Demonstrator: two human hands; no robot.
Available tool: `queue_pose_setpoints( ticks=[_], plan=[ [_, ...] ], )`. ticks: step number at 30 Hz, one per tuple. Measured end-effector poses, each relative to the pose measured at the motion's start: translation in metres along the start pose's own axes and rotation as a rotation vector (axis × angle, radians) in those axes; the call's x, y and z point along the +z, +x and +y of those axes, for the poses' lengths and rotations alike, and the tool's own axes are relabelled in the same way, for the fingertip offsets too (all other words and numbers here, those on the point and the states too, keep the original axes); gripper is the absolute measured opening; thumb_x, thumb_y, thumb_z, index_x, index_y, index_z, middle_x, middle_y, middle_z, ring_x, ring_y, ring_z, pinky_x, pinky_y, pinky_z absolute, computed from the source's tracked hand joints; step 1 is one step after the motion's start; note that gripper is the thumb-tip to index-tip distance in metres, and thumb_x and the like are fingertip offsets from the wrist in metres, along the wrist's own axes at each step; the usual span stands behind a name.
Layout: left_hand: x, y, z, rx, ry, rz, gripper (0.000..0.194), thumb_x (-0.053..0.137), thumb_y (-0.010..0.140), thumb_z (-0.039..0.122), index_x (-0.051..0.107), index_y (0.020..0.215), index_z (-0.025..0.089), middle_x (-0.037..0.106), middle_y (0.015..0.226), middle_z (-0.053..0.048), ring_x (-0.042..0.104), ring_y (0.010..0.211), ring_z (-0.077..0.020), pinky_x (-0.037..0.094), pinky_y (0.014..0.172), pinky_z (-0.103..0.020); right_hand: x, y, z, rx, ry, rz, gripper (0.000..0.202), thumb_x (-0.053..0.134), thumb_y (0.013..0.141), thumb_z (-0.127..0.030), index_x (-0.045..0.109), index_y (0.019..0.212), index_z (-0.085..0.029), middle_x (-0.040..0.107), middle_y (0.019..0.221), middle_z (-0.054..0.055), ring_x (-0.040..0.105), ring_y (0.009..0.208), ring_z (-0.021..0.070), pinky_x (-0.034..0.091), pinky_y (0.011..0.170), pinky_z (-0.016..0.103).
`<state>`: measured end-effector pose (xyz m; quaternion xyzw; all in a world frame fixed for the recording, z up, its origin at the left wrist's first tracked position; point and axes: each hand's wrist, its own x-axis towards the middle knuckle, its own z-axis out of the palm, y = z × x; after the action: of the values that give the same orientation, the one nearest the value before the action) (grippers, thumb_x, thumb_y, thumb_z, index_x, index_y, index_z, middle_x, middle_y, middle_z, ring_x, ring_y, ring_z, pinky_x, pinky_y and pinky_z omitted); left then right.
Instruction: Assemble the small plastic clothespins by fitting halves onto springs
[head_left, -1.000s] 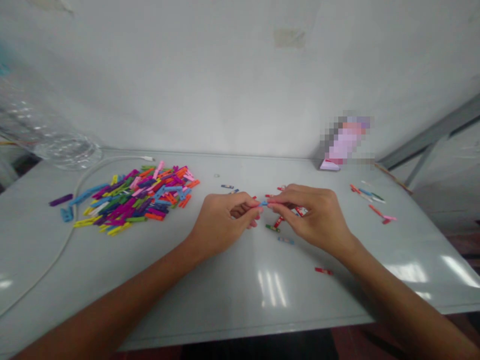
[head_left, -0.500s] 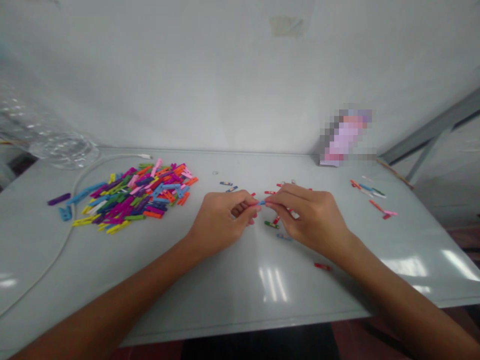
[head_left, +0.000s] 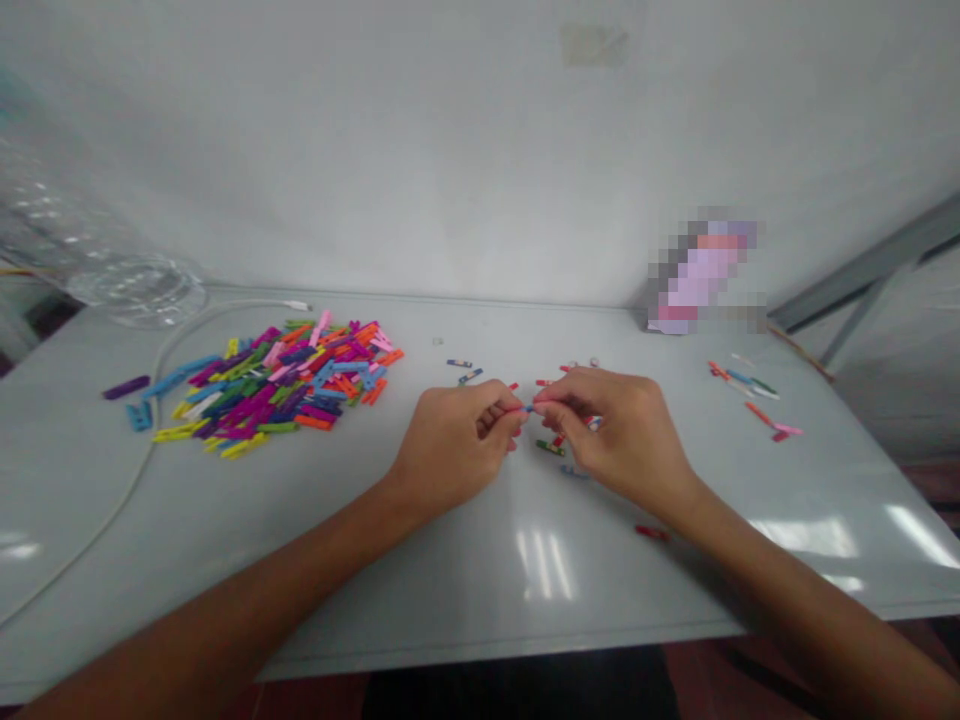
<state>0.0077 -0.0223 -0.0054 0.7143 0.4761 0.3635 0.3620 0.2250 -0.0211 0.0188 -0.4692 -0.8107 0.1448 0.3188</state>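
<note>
Above the middle of the table, my left hand (head_left: 454, 435) and my right hand (head_left: 624, 422) meet fingertip to fingertip. Pinched between them is a small blue clothespin (head_left: 529, 408), mostly covered by the fingers. Around and under the hands lie several small clothespins: a green one (head_left: 550, 448), a light blue one (head_left: 574, 472) partly behind my right hand, red ones (head_left: 545, 382) at the fingers and dark blue ones (head_left: 459, 363) beyond my left hand. A single red clothespin (head_left: 652, 533) lies nearer the front, beside my right wrist.
To the left is a heap of colourful clothespins (head_left: 277, 385), with a white cable (head_left: 142, 460) running past it. A clear plastic container (head_left: 142, 290) stands at the back left. Loose clothespin pieces (head_left: 761, 415) lie at the right. A blurred pink package (head_left: 694, 285) leans against the wall.
The view has shifted slightly, so the table things appear a little further right. Both hands keep the same pinch on the blue clothespin.
</note>
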Motion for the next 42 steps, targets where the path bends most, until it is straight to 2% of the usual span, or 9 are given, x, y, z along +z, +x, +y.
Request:
queue_pose_setpoints(
  ticks=[7,12,17,20,25,27,31,36,42],
  plan=[
    [0.0,0.004,-0.003,-0.112,-0.243,-0.022,0.008,0.075,0.097,0.021,0.076,0.089,0.017,0.08,0.068,-0.001,0.079,0.06,-0.0166,0.065,0.062,-0.024,0.0,0.008,0.01,0.327,0.444,-0.113,0.017,0.076,0.095,-0.029,0.087,0.088,-0.018,0.081,0.073,0.004,0.075,0.064,0.0188,0.056,0.061,0.029],
    [0.002,0.006,-0.006,-0.178,-0.416,-0.024,0.011,0.081,0.092,0.026,0.076,0.089,0.016,0.079,0.066,-0.002,0.079,0.058,-0.0171,0.066,0.06,-0.024,0.002,0.009,0.009,0.377,0.577,-0.102,0.022,0.084,0.091,-0.038,0.087,0.086,-0.017,0.081,0.071,0.006,0.077,0.062,0.0197,0.059,0.058,0.028],
    [0.0,0.009,-0.003,-0.253,-0.59,-0.012,0.033,0.095,0.084,0.041,0.077,0.085,0.014,0.079,0.066,-0.003,0.077,0.057,-0.0173,0.065,0.058,-0.025,0.008,0.006,0.009,0.359,0.643,-0.046,0.025,0.089,0.089,-0.042,0.087,0.087,-0.017,0.081,0.07,0.005,0.077,0.06,0.0187,0.06,0.055,0.025],
    [0.0,0.01,0.0,-0.291,-0.668,0.01,0.038,0.1,0.08,0.046,0.079,0.082,0.014,0.079,0.068,-0.004,0.075,0.057,-0.0165,0.064,0.057,-0.025,0.011,0.004,0.011,0.24,0.56,0.012,0.016,0.085,0.096,-0.033,0.089,0.093,-0.018,0.083,0.074,0.004,0.078,0.062,0.0177,0.061,0.057,0.026],
    [-0.001,0.01,0.0,-0.369,-0.749,-0.004,0.04,0.103,0.075,0.047,0.081,0.079,0.014,0.079,0.069,-0.005,0.073,0.058,-0.0151,0.06,0.056,-0.023,0.008,0.004,0.018,-0.274,0.163,0.172,0.007,0.082,0.102,-0.021,0.089,0.103,-0.023,0.087,0.086,0.003,0.081,0.073,0.018,0.065,0.071,0.029],
    [-0.002,0.011,0.0,-0.399,-0.757,-0.028,0.04,0.103,0.074,0.047,0.081,0.077,0.014,0.078,0.07,-0.005,0.073,0.057,-0.0147,0.059,0.056,-0.022,0.006,0.004,0.021,-0.403,0.027,0.173,0.01,0.079,0.105,-0.019,0.087,0.107,-0.023,0.088,0.093,0.003,0.083,0.079,0.0185,0.067,0.076,0.029],
    [-0.005,0.011,0.002,-0.426,-0.751,-0.071,0.041,0.103,0.072,0.048,0.081,0.075,0.014,0.077,0.068,-0.004,0.071,0.056,-0.0139,0.058,0.055,-0.022,0.006,0.004,0.024,-0.468,-0.101,0.14,0.01,0.076,0.109,-0.024,0.085,0.108,-0.02,0.087,0.095,0.006,0.083,0.083,0.0185,0.066,0.076,0.029],
    [-0.006,0.012,0.006,-0.42,-0.747,-0.091,0.04,0.103,0.072,0.047,0.081,0.075,0.014,0.076,0.068,-0.004,0.07,0.057,-0.0138,0.057,0.056,-0.022,0.009,0.005,0.023,-0.463,-0.01,0.159,0.008,0.077,0.108,-0.023,0.085,0.109,-0.021,0.087,0.096,0.005,0.083,0.084,0.0175,0.067,0.08,0.028],
    [-0.005,0.012,0.008,-0.444,-0.775,-0.093,0.039,0.107,0.067,0.042,0.081,0.076,0.014,0.076,0.067,-0.003,0.07,0.056,-0.0127,0.056,0.054,-0.02,0.014,0.005,0.027,-0.526,0.047,0.186,0.007,0.08,0.105,-0.018,0.085,0.109,-0.021,0.089,0.097,0.004,0.085,0.085,0.0185,0.07,0.084,0.03]
  ],
)
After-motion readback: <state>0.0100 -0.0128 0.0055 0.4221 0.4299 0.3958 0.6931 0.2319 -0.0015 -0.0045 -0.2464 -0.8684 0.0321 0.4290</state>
